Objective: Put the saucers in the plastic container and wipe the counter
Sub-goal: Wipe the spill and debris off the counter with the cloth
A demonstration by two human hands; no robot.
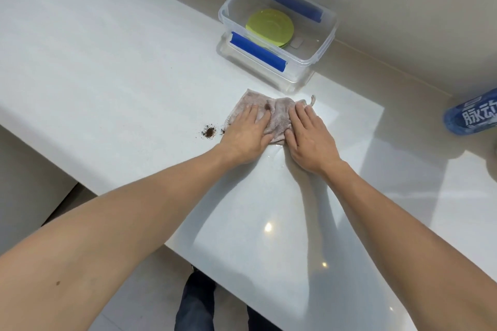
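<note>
1. Head view, hands: Both hands lie flat, palms down, fingers together and stretched out, pressing on the cloth [265, 115] without closing round it. Left hand [246, 134] covers the cloth's left half, right hand [309, 137] its right half, with a bunched ridge of fabric standing up between them.

2. Head view, the dirt: a small heap of dark brown crumbs [209, 131] sits on the tabletop [107, 62] just beside the cloth's left edge, with a few stray specks touching that edge. It lies to the left of the left hand, level with its knuckles, so the left hand is much the nearer and the right hand is well apart from it.

3. Head view, the relation that matters: the wipe, as I judge it, has to travel sideways to the left, and the cloth's long axis already runs left to right along that same line. A wet sheen shows on the tabletop just below the cloth, between the wrists.

4. Head view, saucers: green saucers [269, 27] lie stacked inside the clear container [309, 60], which stands open beyond the cloth, near but not touching it. That part of the task looks done.

5. Head view, edge: a blue bottle [473, 115] shows at the far right, well apart from the work.
</note>
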